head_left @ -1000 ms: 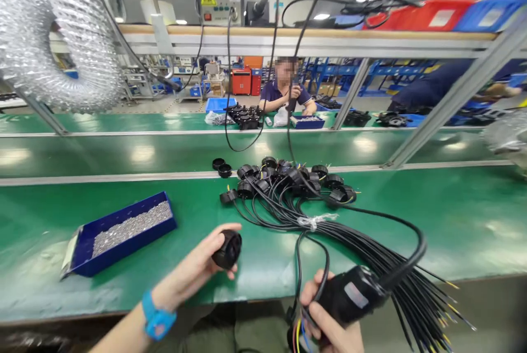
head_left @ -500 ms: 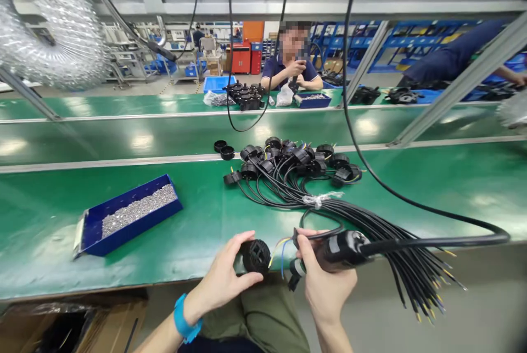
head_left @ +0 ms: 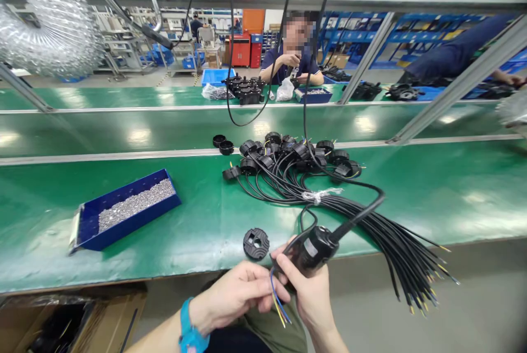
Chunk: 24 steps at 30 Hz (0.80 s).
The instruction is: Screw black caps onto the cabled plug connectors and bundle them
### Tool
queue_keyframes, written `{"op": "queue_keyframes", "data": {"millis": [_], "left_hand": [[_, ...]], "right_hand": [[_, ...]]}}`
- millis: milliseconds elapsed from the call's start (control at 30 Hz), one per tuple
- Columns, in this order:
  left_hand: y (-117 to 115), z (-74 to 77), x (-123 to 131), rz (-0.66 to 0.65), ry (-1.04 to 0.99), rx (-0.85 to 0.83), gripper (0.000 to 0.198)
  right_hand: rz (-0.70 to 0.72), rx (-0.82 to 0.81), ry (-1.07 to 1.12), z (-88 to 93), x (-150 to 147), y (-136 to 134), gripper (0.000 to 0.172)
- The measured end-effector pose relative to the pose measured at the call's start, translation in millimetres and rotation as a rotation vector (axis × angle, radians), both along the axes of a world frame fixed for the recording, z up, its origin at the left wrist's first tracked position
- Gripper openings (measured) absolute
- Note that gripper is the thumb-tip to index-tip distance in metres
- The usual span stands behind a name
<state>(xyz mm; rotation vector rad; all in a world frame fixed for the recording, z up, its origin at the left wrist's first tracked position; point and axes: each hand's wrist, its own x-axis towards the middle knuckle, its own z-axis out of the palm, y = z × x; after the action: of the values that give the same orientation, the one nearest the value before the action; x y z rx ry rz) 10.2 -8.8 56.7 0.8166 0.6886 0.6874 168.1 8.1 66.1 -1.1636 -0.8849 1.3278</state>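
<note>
My right hand (head_left: 307, 292) is wrapped around a black electric screwdriver (head_left: 316, 248), with a black cable (head_left: 303, 221) also running through its grip. From that cable's stripped end hang blue and yellow wires (head_left: 280, 312), plus another thin wire. My left hand (head_left: 242, 292), a blue band at its wrist, pinches the cable end where these wires come out; its fingertips are partly hidden. Just beyond both hands, a round black plastic cap (head_left: 256, 244) with a square hole lies flat near the bench's front edge, touched by neither.
A tied bundle of black cables (head_left: 349, 210) with round black connectors spreads across the bench (head_left: 197, 232). At left stands a blue bin (head_left: 127, 210) of small metal parts. Two black rings (head_left: 226, 147) lie farther back. The screwdriver's cord hangs from above. A co-worker (head_left: 280, 65) sits opposite.
My left hand has let go of the round cap, now lying flat on the bench, and has closed on the cable end. My right hand has moved left with the screwdriver.
</note>
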Motion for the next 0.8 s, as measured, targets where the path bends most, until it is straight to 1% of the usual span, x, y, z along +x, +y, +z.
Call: {"op": "queue_keyframes", "data": {"millis": [33,67,100,167,233,333,433,567,667,800], "left_hand": [[-3.8,-7.2,5.7,0.011,-0.126,-0.144,0.045],[-7.3,-14.7,10.0,0.033,-0.225,-0.247,0.043],[-10.3,-21.4,12.9,0.057,-0.296,-0.306,0.042],[-14.2,-30.1,14.3,0.083,-0.379,-0.346,0.038],[-15.0,-31.4,11.3,0.056,-0.413,-0.397,0.039],[-13.9,-24.8,5.1,-0.013,-0.416,-0.443,0.043],[-12.5,-17.4,0.6,0.008,-0.298,-0.347,0.037],[-2.3,-8.2,-13.3,0.125,-0.094,-0.180,0.033],[15.2,0.5,-31.5,0.235,0.042,-0.005,0.034],[42.7,8.8,-50.2,0.303,0.319,0.228,0.035]], "right_hand": [[0.022,-0.012,0.006,-1.9,0.9,-2.0,0.030],[0.038,-0.016,0.001,-3.8,2.1,-3.8,0.030],[0.052,-0.015,-0.006,-5.5,3.4,-5.3,0.030],[0.067,-0.009,-0.011,-8.3,5.8,-7.7,0.031],[0.056,-0.012,-0.004,-9.8,7.1,-9.4,0.032],[0.044,-0.023,0.007,-8.8,6.4,-11.0,0.035],[0.029,-0.025,-0.009,-5.8,2.6,-12.7,0.034],[-0.016,-0.003,-0.040,-4.4,-3.1,-14.2,0.032],[-0.081,0.008,-0.073,-6.2,-6.3,-14.1,0.034],[-0.145,-0.019,-0.151,-11.7,-10.9,-13.9,0.036]]}}
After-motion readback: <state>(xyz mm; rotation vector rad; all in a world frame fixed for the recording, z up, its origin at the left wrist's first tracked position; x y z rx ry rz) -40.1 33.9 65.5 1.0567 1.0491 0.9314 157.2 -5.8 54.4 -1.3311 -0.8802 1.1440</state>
